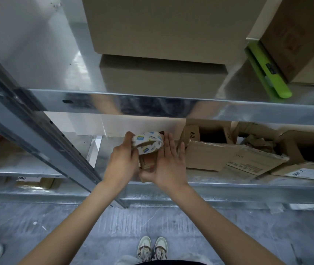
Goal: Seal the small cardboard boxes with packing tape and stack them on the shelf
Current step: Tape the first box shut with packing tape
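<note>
A small brown cardboard box (147, 162) sits at the front of the lower metal shelf (228, 185), mostly hidden between my hands. My left hand (122, 163) grips a white roll of packing tape (148, 142) just above the box, fingers curled round its left side. My right hand (168, 163) lies against the box's right side with straight fingers, thumb under its front edge. A large closed cardboard box (162, 27) stands on the upper shelf (171, 105).
Several opened, torn cardboard boxes (234, 153) crowd the lower shelf to the right. A green tool (267, 70) and another box (301, 35) sit on the upper shelf at right. A slanted metal upright (43, 131) runs at left. My shoes (152, 247) stand on the grey floor.
</note>
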Motion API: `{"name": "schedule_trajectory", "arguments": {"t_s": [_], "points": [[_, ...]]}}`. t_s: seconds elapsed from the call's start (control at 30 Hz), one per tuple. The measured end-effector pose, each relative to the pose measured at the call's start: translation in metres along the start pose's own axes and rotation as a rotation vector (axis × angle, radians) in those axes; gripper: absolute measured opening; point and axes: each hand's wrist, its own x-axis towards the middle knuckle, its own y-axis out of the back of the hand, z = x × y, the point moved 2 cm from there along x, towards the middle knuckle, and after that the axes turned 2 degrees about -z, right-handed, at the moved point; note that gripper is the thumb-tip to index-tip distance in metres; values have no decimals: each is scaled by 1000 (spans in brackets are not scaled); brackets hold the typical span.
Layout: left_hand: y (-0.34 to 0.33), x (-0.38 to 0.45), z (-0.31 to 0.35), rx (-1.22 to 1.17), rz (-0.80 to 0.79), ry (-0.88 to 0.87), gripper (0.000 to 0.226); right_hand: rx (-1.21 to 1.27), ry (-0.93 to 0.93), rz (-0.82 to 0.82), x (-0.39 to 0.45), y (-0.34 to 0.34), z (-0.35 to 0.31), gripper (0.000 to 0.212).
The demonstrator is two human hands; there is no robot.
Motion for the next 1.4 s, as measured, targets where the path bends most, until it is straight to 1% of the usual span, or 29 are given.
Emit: {"name": "schedule_trajectory", "arguments": {"t_s": [0.1, 0.23, 0.37, 0.43, 0.53, 0.6, 0.67, 0.77, 0.83, 0.9, 0.93, 1.0, 1.07, 1.1, 1.17, 1.2, 1.27, 1.33, 1.4], "points": [[10, -4, -9, -20, 13, -33, 17, -14, 15, -7, 1, 0, 2, 121], [24, -14, -34, 37, 74, -29, 27, -49, 46, -26, 2, 3, 8, 124], [22, -35, -50, 93, -10, 55, 26, -51, 41, -73, 2, 3, 8, 122], [19, -38, -53, 90, -8, 88, 30, -51, 50, -79, 1, 4, 7, 119], [20, -35, -55, 57, 8, 70, 43, -64, 94, -83, -2, 4, 5, 111], [19, -34, -54, 3, -67, 34, 52, -46, 126, -46, -4, 1, 3, 105], [16, -34, -47, -37, -161, 0, 53, -47, 147, -10, -6, -2, -2, 96], [16, -28, -41, -60, -180, -12, 49, -94, 176, 35, -9, -2, -8, 78], [19, -25, -41, -126, -163, 20, 38, -103, 211, 47, -10, -2, -11, 68], [20, -26, -39, -234, -121, 47, 15, -111, 239, 39, -10, -4, -10, 64], [19, -27, -40, -315, -99, 85, 17, -110, 241, 20, -10, -5, -9, 63], [16, -30, -47, -536, -113, 243, 39, -103, 234, -10, -11, -5, -6, 64], [12, -32, -59, -755, -180, 395, 42, -77, 214, -32, -10, -7, -2, 68], [12, -33, -63, -785, -214, 408, 42, -52, 202, -28, -10, -7, -2, 69], [12, -41, -66, -774, -236, 361, 39, 3, 195, 34, -9, -6, -2, 66], [13, -44, -67, -805, -208, 335, 36, 38, 190, 78, -8, -6, -3, 64], [18, -49, -66, -851, -99, 271, 36, 124, 174, 158, -8, -7, -3, 64], [31, -51, -56, -762, -6, 162, 37, 195, 175, 208, -15, -10, -5, 68], [41, -48, -45, -620, -3, 81, 31, 229, 188, 261, -24, -15, -3, 68]]}}
